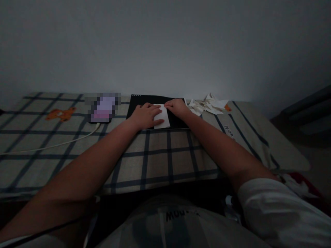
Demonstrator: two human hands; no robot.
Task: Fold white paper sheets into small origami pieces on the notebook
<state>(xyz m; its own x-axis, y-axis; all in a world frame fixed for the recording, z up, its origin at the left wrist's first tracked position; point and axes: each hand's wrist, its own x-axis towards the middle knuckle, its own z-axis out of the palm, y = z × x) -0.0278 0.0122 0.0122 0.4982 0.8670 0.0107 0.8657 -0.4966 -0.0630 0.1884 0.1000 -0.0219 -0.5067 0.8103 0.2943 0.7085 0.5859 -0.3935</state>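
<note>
Very dim, underexposed, blue-grey cast. Only bright spots: lit phone screen (102,109), pixel-blurred, and the white paper (163,117). Corners fall to near black; wide-angle bends the bed (155,155) edges. Soft detail throughout.

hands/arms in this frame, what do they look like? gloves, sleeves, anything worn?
Both hands bare: left hand, right hand, no gloves, rings or watch visible in the dim light. Forearms are bare too. A short white sleeve covers the right upper arm; a pale edge at the left upper arm is too dark to make out.

Bare forearms extend from short white sleeves; the right sleeve (261,203) lies right of the pale shirt front (178,224), which carries dark lettering (178,215), seen upside down, at mid-chest.
</note>
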